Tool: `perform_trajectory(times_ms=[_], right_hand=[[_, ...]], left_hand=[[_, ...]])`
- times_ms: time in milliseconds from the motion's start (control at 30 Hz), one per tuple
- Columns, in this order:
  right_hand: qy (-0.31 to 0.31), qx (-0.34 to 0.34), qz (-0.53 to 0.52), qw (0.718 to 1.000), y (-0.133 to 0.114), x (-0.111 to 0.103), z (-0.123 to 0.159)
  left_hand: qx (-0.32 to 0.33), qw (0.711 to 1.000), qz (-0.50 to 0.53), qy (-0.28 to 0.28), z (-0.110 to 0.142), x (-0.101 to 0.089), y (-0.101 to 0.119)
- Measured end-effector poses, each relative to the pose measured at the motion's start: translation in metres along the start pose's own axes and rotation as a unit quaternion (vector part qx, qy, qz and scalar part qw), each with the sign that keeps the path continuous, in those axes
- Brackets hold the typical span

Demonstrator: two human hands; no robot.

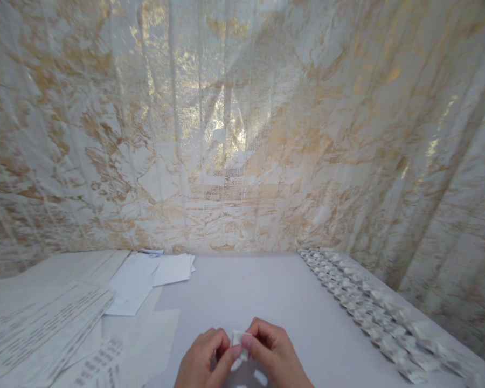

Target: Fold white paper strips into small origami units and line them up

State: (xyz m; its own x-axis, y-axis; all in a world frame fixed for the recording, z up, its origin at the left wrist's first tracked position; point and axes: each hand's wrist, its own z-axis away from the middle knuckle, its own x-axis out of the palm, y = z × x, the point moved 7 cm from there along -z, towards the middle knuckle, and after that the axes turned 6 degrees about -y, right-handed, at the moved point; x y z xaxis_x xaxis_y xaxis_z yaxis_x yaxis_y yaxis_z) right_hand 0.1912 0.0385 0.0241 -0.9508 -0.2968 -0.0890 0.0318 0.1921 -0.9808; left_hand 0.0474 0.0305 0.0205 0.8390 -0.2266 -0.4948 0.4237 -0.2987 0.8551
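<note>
Both my hands meet low in the middle of the view, over the white table [242, 285]. My left hand [204, 358] and my right hand [272, 350] pinch a small white folded piece of paper [240, 339] between fingertips and thumbs. Its fingers are curled on both sides. More white paper shows below the hands [258, 376], partly hidden by them.
Printed sheets [44, 328] and blank white papers [145, 277] lie on the left. A long row of several small folded white paper pieces [372, 310] runs along the right edge. A white and gold curtain [242, 124] hangs behind the table.
</note>
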Motion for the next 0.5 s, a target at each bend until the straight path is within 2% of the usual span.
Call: perform_trajectory(times_ms=[100,167,267,333,400,500], right_hand=[[-0.012,-0.005,-0.01,1.0,0.001,0.001,-0.001],[-0.007,-0.033,0.026,0.999,-0.003,0.0,0.0],[0.012,-0.133,0.137,0.982,-0.02,-0.003,0.004],[0.007,-0.196,0.215,0.957,-0.03,-0.001,0.008],[-0.011,-0.231,0.296,0.927,-0.034,0.001,0.01],[-0.046,-0.239,0.405,0.881,-0.029,0.006,0.01]], left_hand=[[0.024,0.999,-0.042,0.005,-0.002,-0.004,0.002],[0.074,0.992,-0.106,0.007,-0.003,-0.008,0.007],[0.192,0.951,-0.242,0.006,0.0,-0.01,0.022],[0.231,0.923,-0.307,0.0,0.002,-0.01,0.026],[0.207,0.923,-0.326,-0.005,0.0,-0.011,0.025],[0.14,0.946,-0.289,-0.05,-0.005,-0.007,0.017]])
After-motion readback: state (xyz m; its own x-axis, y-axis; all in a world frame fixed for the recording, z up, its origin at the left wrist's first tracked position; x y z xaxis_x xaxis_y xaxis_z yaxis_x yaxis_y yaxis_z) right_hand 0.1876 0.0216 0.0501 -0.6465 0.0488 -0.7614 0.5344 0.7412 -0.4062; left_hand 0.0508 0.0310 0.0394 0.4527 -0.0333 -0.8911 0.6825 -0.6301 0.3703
